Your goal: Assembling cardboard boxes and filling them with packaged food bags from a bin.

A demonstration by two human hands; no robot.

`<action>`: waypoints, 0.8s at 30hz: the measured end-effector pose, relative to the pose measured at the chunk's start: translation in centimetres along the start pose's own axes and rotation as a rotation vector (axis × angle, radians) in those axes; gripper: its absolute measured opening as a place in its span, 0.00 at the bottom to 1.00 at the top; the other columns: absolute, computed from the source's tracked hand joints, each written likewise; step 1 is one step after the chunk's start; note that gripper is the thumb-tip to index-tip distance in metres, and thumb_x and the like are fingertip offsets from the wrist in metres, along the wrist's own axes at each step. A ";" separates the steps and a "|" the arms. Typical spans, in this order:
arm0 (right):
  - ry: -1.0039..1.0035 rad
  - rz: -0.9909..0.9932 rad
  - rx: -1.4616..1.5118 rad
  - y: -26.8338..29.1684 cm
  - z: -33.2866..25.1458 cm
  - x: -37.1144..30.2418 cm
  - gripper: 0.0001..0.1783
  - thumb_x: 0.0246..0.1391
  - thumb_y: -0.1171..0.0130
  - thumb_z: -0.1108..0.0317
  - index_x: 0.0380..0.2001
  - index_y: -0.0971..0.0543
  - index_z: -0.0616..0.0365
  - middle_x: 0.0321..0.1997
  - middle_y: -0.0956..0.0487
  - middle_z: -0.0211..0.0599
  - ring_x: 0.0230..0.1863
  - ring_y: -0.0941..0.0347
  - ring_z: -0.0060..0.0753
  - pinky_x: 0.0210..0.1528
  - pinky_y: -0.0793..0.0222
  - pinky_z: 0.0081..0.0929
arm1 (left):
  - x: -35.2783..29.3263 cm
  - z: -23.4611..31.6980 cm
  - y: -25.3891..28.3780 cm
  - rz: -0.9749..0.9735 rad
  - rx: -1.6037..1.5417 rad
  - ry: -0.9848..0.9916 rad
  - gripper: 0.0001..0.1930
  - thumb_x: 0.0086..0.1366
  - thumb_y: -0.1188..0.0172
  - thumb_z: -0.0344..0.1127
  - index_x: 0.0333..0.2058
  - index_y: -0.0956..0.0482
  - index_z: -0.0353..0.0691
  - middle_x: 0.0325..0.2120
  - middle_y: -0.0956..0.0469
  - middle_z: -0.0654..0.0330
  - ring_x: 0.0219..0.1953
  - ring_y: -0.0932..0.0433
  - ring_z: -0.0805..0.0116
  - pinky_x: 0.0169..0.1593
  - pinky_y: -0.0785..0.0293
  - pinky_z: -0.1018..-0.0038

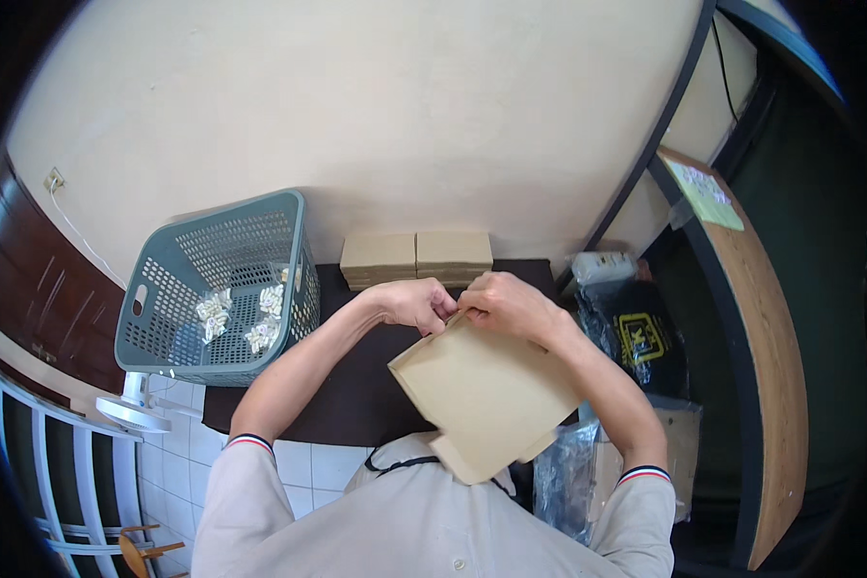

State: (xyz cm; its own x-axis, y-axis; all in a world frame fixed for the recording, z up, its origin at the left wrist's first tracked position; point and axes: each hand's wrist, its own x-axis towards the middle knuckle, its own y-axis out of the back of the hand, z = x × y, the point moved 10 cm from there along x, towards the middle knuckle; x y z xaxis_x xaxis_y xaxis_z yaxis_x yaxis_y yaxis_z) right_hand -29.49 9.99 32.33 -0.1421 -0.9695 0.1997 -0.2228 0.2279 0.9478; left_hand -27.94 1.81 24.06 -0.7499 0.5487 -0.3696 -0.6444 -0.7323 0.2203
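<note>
A brown cardboard box, partly folded, hangs tilted in front of my body with its loose flaps toward my shirt. My left hand pinches its upper left edge. Close beside it, my right hand grips the same top edge, fingers curled over the board. Behind my hands, two stacks of flat brown cardboard stand side by side against the wall on the dark table. The fingertips of both hands are partly hidden by the knuckles and the cardboard.
A grey-green plastic basket with several small clear bags of white pieces stands at the left. A white fan is below it. At the right are dark plastic-wrapped packages and a wooden shelf in a dark frame.
</note>
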 end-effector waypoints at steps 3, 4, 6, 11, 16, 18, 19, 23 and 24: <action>0.097 0.055 0.019 0.1 -0.6 0.1 0.08 0.47 0.33 0.75 0.34 0.18 0.60 0.31 0.19 0.44 0.38 0.20 0.51 0.42 0.23 0.44 | 0.1 2.1 1.4 -0.041 0.121 0.039 0.10 0.57 0.38 0.20 0.38 0.16 0.31 0.29 0.16 0.67 0.33 0.22 0.80 0.37 0.24 0.73; 0.114 0.127 -0.002 0.8 -0.8 0.2 0.08 0.48 0.32 0.75 0.33 0.19 0.60 0.31 0.20 0.43 0.37 0.21 0.51 0.41 0.23 0.44 | -0.1 2.4 1.3 -0.073 0.037 0.067 0.06 0.56 0.39 0.20 0.32 0.17 0.32 0.25 0.18 0.68 0.30 0.24 0.80 0.33 0.27 0.71; 0.158 0.270 -0.020 2.3 -1.3 -0.3 0.09 0.49 0.30 0.75 0.33 0.19 0.61 0.31 0.20 0.42 0.36 0.20 0.50 0.39 0.23 0.40 | 0.3 2.4 1.9 -0.047 0.215 0.041 0.06 0.55 0.39 0.20 0.33 0.17 0.32 0.24 0.19 0.66 0.29 0.25 0.79 0.31 0.28 0.70; -0.128 0.283 0.352 2.8 0.5 -2.4 0.10 0.49 0.28 0.75 0.36 0.16 0.64 0.32 0.15 0.43 0.35 0.16 0.44 0.39 0.20 0.35 | 0.0 5.3 0.2 0.040 0.601 -0.040 0.11 0.56 0.38 0.21 0.39 0.17 0.29 0.22 0.19 0.61 0.26 0.25 0.73 0.29 0.29 0.67; -0.192 0.211 0.310 0.4 1.5 -3.5 0.11 0.50 0.29 0.77 0.38 0.14 0.64 0.32 0.13 0.46 0.34 0.13 0.42 0.40 0.18 0.33 | 1.1 4.7 -1.4 0.045 0.636 -0.064 0.14 0.57 0.36 0.25 0.42 0.17 0.28 0.26 0.17 0.52 0.29 0.20 0.63 0.35 0.25 0.61; -0.207 0.168 0.218 -0.2 1.5 -4.1 0.12 0.50 0.28 0.77 0.39 0.13 0.66 0.32 0.12 0.46 0.35 0.13 0.34 0.42 0.18 0.32 | 1.4 4.7 -2.0 0.067 0.759 -0.099 0.14 0.58 0.38 0.24 0.43 0.18 0.28 0.26 0.18 0.50 0.28 0.21 0.59 0.35 0.26 0.60; -0.208 0.167 0.218 0.0 1.6 -4.2 0.12 0.50 0.28 0.77 0.39 0.13 0.66 0.32 0.12 0.46 0.35 0.13 0.34 0.42 0.18 0.32 | 1.1 4.5 -2.0 0.066 0.758 -0.100 0.14 0.58 0.38 0.24 0.43 0.18 0.28 0.26 0.18 0.50 0.28 0.21 0.59 0.35 0.26 0.60; -0.446 0.164 0.658 -1.2 4.3 -5.4 0.12 0.52 0.24 0.74 0.40 0.11 0.65 0.31 0.11 0.38 0.34 0.17 0.23 0.40 0.21 0.26 | 0.5 5.6 -2.1 0.072 0.517 -0.179 0.10 0.57 0.38 0.24 0.38 0.20 0.27 0.23 0.21 0.51 0.27 0.23 0.58 0.35 0.28 0.59; -0.561 0.181 0.785 -2.0 5.4 -6.1 0.12 0.53 0.23 0.72 0.40 0.10 0.64 0.31 0.11 0.35 0.34 0.19 0.19 0.39 0.22 0.24 | 0.4 6.1 -2.2 0.077 0.566 -0.181 0.09 0.57 0.38 0.24 0.37 0.21 0.27 0.23 0.21 0.52 0.27 0.23 0.58 0.34 0.28 0.59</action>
State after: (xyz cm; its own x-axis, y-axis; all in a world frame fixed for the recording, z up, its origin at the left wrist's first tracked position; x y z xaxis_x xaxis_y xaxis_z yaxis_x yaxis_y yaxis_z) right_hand -33.35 15.89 27.89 -0.6295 -0.7769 -0.0136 -0.7018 0.5609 0.4391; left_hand -27.74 6.08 28.95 -0.7794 0.5988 -0.1845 -0.5293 -0.4716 0.7053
